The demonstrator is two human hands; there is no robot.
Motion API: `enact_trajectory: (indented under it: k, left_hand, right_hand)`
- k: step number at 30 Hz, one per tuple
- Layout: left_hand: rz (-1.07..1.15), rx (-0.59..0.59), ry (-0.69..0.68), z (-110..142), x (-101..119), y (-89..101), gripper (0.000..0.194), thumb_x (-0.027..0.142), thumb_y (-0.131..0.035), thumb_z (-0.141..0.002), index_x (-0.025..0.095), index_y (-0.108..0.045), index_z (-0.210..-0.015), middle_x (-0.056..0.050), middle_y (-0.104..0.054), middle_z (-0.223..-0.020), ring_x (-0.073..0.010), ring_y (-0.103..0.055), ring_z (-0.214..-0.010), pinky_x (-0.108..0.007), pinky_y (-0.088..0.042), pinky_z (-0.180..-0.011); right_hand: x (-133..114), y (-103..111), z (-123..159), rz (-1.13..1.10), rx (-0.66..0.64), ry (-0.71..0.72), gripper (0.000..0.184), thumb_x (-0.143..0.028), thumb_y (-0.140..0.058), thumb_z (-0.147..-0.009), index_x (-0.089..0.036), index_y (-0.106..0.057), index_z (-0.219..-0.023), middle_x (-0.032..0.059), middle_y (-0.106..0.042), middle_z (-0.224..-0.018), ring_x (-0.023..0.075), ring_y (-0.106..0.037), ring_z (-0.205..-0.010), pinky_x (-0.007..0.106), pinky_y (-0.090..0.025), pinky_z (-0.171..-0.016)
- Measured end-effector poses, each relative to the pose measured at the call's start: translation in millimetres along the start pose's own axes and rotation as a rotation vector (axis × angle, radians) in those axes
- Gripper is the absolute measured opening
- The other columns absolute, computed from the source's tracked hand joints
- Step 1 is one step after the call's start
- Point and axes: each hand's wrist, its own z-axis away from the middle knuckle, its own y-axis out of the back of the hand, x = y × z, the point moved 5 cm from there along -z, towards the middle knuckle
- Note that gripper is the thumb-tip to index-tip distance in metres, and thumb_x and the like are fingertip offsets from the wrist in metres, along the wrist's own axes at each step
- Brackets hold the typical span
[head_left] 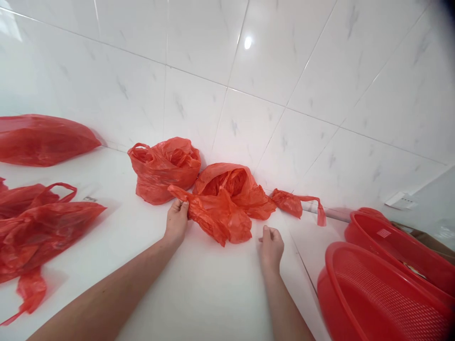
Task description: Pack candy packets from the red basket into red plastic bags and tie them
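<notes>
A crumpled red plastic bag (220, 215) lies stretched across the middle of the white table, its upper left end pinched between the thumb and fingers of my left hand (177, 219). To the right of that bag, a small gap apart, is my right hand (272, 244), fingers curled in, with nothing visible in them. Right behind the held bag sits another red bag (227, 176), its mouth facing me and more crumpled red plastic inside. Beside it on the left stands a fuller red bag (165, 173) with a loop handle, stuffed with the same plastic.
Larger red bags lie at the left, one by the wall (42, 139) and others nearer me (46, 227). A small knotted red bag (287, 202) rests right of centre. Red plastic baskets (341, 274) stand at the right. White tiled wall (199, 109) closes the back.
</notes>
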Motion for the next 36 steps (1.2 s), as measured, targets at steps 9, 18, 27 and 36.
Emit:
enact_trajectory:
  k: [9, 18, 27, 36]
  left_hand:
    - [-0.481, -0.452, -0.453, 63.9, 27.2, -45.4, 0.008, 0.026, -0.048, -0.084, 0.021, -0.054, -0.082, -0.007, -0.061, -0.099, -0.0191, -0.058, -0.090, -0.033, -0.047, -0.080]
    - [-0.409, -0.798, -0.259, 99.4, 9.5, -61.4, 0.035, 0.037, -0.056, -0.079, 0.022, -0.043, -0.109, -0.005, -0.060, -0.094, -0.0186, -0.059, -0.081, -0.031, -0.049, -0.068]
    - [-0.253, -0.297, 0.144, 44.4, -11.0, -32.8, 0.028, 0.042, -0.057, -0.078, 0.017, -0.064, -0.090, -0.008, -0.070, -0.092, -0.0256, -0.065, -0.088, -0.037, -0.051, -0.076]
    - [-0.070, -0.112, 0.125, 16.6, -17.4, -8.3, 0.048, 0.053, -0.060, -0.076, 0.018, -0.056, -0.108, -0.008, -0.065, -0.099, -0.0192, -0.063, -0.083, -0.031, -0.052, -0.067]
  right_hand:
    - [-33.4, -45.3, 61.5, -0.065, -0.457, 0.242, 0.041, -0.054, -0.035, -0.090, -0.019, -0.056, -0.082, -0.0016, -0.050, -0.062, 0.0135, -0.046, -0.058, 0.025, -0.037, -0.055]
    - [-18.4, -64.0, 63.6, -0.282, -0.705, -0.092, 0.017, -0.035, -0.062, -0.074, -0.019, -0.057, -0.079, -0.0011, -0.060, -0.071, 0.0140, -0.053, -0.064, 0.027, -0.044, -0.061]
    - [-6.7, -61.4, 48.6, -0.271, -0.665, -0.070, 0.015, -0.028, -0.061, -0.072, -0.017, -0.064, -0.082, 0.0027, -0.067, -0.079, 0.0166, -0.060, -0.070, 0.028, -0.048, -0.064]
    - [-2.7, -42.1, 16.9, -0.557, -0.490, -0.218, 0.024, -0.040, -0.065, -0.074, -0.023, -0.065, -0.090, 0.0071, -0.070, -0.088, 0.0242, -0.066, -0.086, 0.040, -0.055, -0.070]
